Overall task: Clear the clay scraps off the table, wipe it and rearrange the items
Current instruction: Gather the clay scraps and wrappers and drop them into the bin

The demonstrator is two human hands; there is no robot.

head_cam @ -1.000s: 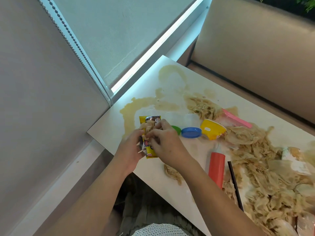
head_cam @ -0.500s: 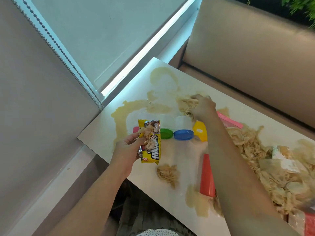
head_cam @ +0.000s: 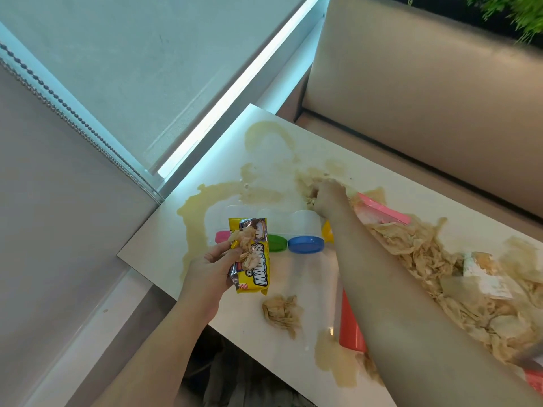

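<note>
Reaching out to 12 o'clock, the right hand (head_cam: 329, 198) has left the snack wrapper (head_cam: 255, 261), where both hands were busy 1 second ago. It now sits on the clay scraps (head_cam: 307, 183) beyond the row of tubs (head_cam: 305, 230). Its fingers look curled down into the scraps, though the fingertips are hidden behind the knuckles, so the grip is probably closing and not certain.

The left hand (head_cam: 205, 268) stays at 9 o'clock. It pinches the wrapper between thumb and curled fingers and holds it upright, with scraps showing at its open mouth.

The wrapper seems to serve as the scrap bag, and another load is about to be fetched, so clearing is well short of done. A small clump (head_cam: 282, 314) lies at 6 o'clock near the table (head_cam: 308, 277) edge. A big heap (head_cam: 426, 259) spreads across 3 to 4 o'clock, beside the red roller (head_cam: 349, 321) and the pink tool (head_cam: 382, 210). Tan smears (head_cam: 191, 215) still mark the top from 10 to 12 o'clock, so wiping and rearranging have not begun.
</note>
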